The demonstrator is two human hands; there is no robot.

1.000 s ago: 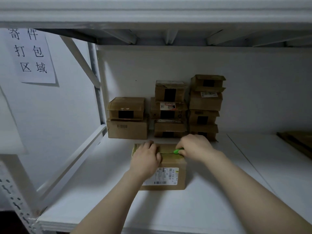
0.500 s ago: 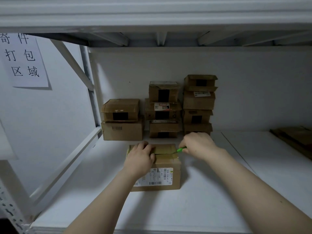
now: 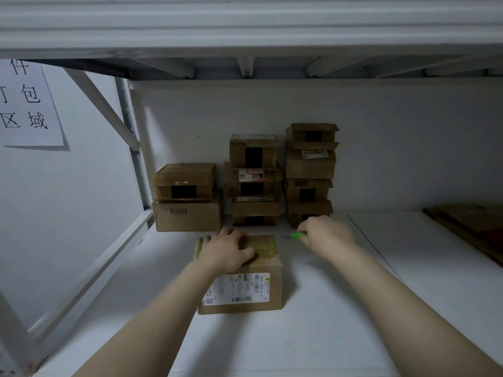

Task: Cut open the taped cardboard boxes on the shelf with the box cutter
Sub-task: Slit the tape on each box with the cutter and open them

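Note:
A small taped cardboard box (image 3: 261, 268) with a white shipping label on its near side sits on the white shelf (image 3: 340, 308) in front of me. My left hand (image 3: 227, 250) lies flat on its top, pressing on the left half. My right hand (image 3: 325, 235) is just off the box's right edge, closed on a green box cutter (image 3: 298, 235) whose tip points left toward the box. The blade itself is too small to make out.
Three stacks of taped cardboard boxes (image 3: 254, 180) stand against the back wall behind the near box. Flattened cardboard (image 3: 473, 227) lies at the far right. A diagonal shelf brace (image 3: 103, 104) and upright post are at left, a paper sign (image 3: 27, 104) on the wall.
My right hand has drawn the green cutter rightward across the box top and off its right edge. My left hand has stayed on the box.

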